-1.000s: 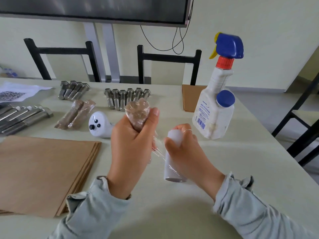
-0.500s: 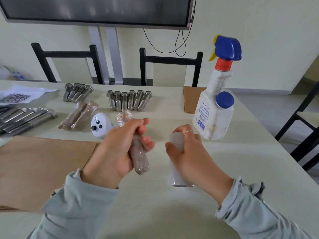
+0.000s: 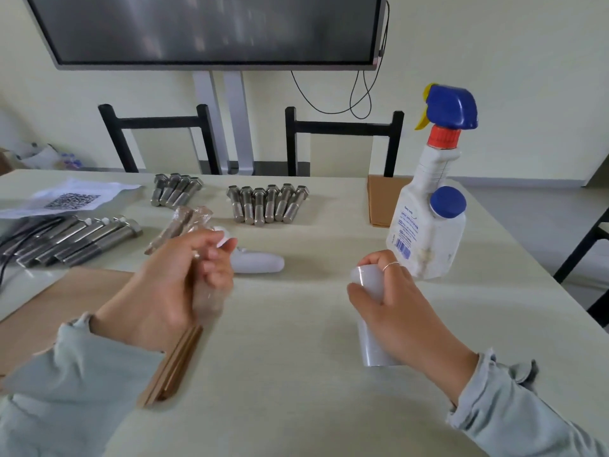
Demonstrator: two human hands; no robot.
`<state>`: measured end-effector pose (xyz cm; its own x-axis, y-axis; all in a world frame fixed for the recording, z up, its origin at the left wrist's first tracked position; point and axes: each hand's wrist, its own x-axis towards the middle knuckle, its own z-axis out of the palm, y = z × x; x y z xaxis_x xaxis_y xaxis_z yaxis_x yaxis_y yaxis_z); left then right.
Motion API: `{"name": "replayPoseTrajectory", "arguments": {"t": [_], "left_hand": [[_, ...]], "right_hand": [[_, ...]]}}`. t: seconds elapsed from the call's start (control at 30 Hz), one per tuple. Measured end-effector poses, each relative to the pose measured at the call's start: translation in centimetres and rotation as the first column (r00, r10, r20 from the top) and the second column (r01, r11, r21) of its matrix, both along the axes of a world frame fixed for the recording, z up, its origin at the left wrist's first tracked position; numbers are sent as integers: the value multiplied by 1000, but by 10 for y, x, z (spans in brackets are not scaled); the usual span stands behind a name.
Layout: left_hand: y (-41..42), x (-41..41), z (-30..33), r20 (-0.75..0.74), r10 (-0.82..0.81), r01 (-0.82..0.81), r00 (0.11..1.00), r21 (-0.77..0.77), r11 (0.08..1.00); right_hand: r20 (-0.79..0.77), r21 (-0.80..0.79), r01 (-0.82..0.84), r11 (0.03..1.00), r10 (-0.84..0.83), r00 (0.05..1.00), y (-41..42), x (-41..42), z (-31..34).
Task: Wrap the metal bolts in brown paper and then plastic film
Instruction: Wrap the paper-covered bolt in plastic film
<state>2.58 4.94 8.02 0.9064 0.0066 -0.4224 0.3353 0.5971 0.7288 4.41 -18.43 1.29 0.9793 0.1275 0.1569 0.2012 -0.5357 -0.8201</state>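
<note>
**A third bolt nearly wrapped, many bare ones left**

The left hand (image 3: 179, 285) curls its grip round a wrapped bolt (image 3: 206, 296), held just above the tabletop (image 3: 296, 374) near its front-left part, over the edge of the stack of brown paper (image 3: 66, 298). The bundle is motion-blurred, so the film is hard to make out; it looks as if a clear layer already covers the brown paper on it. The right hand (image 3: 392, 311) closes its grip round the roll of plastic film (image 3: 372, 324), which stands upright on the tabletop towards the right, just in front of the spray bottle (image 3: 428, 225). No strand of film can be seen joining roll and bundle, so I judge the film step on this piece to be at or close to its end.

Done so far, by the look of things: two finished bundles (image 3: 179, 227) lie side by side left of centre, behind the left hand.

Left to do: six bare bolts (image 3: 268, 204) in a row at the far middle, four more (image 3: 174, 189) to their left, and a larger group of long bolts (image 3: 75, 237) by the left edge. Spare paper also lies near the far-right corner (image 3: 379, 202). A white handheld device (image 3: 257, 262) rests between the hands. Most of the work seems ahead.
</note>
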Motion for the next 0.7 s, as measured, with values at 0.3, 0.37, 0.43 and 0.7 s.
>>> {"name": "replayPoseTrajectory", "arguments": {"t": [0.3, 0.37, 0.43, 0.7], "left_hand": [[25, 1, -3, 116, 20, -24, 993, 34, 999], [36, 17, -4, 126, 27, -60, 992, 272, 960], [51, 39, -2, 145, 84, -143, 986, 465, 873], [127, 110, -24, 113, 175, -149, 978, 967, 207]], "right_hand": [[-3, 7, -15, 1000, 15, 1000, 3, -2, 1], [-2, 16, -25, 1000, 25, 1000, 3, -2, 1], [5, 12, -37, 999, 37, 999, 3, -2, 0], [1, -1, -60, 998, 60, 998, 6, -5, 2]]}}
